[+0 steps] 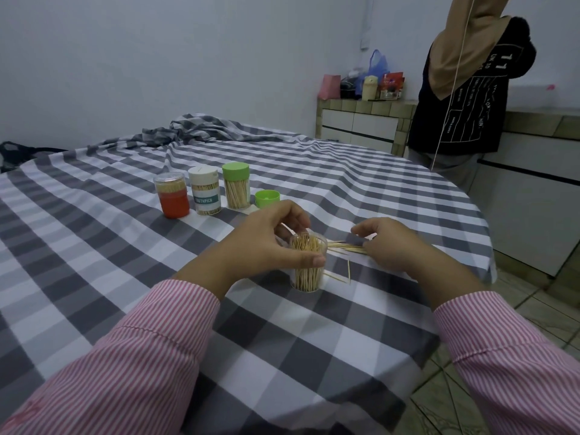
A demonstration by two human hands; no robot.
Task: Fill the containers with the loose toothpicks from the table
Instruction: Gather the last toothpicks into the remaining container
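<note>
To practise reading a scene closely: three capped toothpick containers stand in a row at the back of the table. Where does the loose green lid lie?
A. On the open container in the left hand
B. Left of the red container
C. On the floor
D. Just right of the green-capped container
D: the loose green lid lies on the cloth just right of the green-capped container, apart from the open container that the left hand grips.

I'm seeing a dim, cool, even light here, no single source I can pick out; shadows under my hands on the checked tablecloth [94, 233] are soft and faint; no glare anywhere; the wide lens bows the table's far edge and stretches my sleeves at the bottom corners; the far shelf clutter looks soft and grainy.
</note>
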